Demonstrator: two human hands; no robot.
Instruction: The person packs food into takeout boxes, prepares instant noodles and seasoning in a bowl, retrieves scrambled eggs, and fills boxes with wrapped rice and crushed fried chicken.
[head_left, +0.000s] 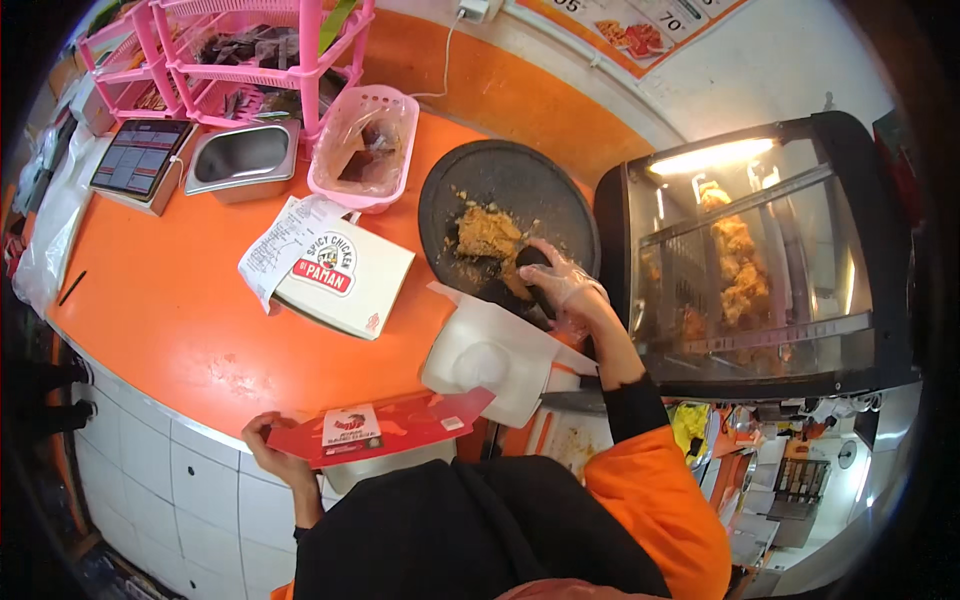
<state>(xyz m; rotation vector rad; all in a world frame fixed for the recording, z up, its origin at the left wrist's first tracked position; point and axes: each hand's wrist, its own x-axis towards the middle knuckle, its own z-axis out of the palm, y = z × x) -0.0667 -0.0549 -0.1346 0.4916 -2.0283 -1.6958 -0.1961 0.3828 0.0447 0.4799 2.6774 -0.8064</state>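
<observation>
My right hand (566, 292), in a clear plastic glove, grips a dark pestle (534, 259) over a round black stone mortar (532, 184). Crushed, crumbly fried chicken (484, 234) lies in the mortar, beside the pestle. With its fingers around one end, my left hand (277, 454) holds a red printed cardboard piece (397, 429) at the counter's front edge. Between the mortar and this cardboard, white paper (450, 334) lines an open container with a dome of white rice (480, 365). Whether the cardboard joins that container is hidden.
On the orange counter (172, 300) sit a closed white box (390, 277) under a receipt (274, 247), a pink basket (409, 142), a steel pan (240, 157) and a tablet (142, 154). A lit glass display cabinet (660, 262) with fried chicken stands right of the mortar.
</observation>
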